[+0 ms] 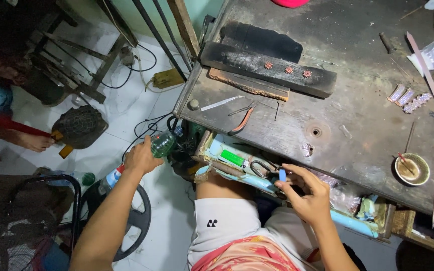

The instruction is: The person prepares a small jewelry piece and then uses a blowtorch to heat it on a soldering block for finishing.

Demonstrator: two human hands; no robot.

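My left hand [141,156] reaches down beside the workbench and grips the top of a clear green plastic bottle [163,144] near the floor. My right hand [305,193] hovers over an open pale blue drawer [237,165] under the bench and pinches a small blue object [282,174] between its fingertips. In the drawer lie a green lighter-like piece [232,158] and a metal loop [260,168].
A dark worn workbench [357,115] carries a charred wooden block [267,70] with three small round pieces, pliers [242,118], a small bowl [412,168] and silvery strips [408,98]. Cables, a fan guard [134,218] and another person's foot [28,140] are on the tiled floor.
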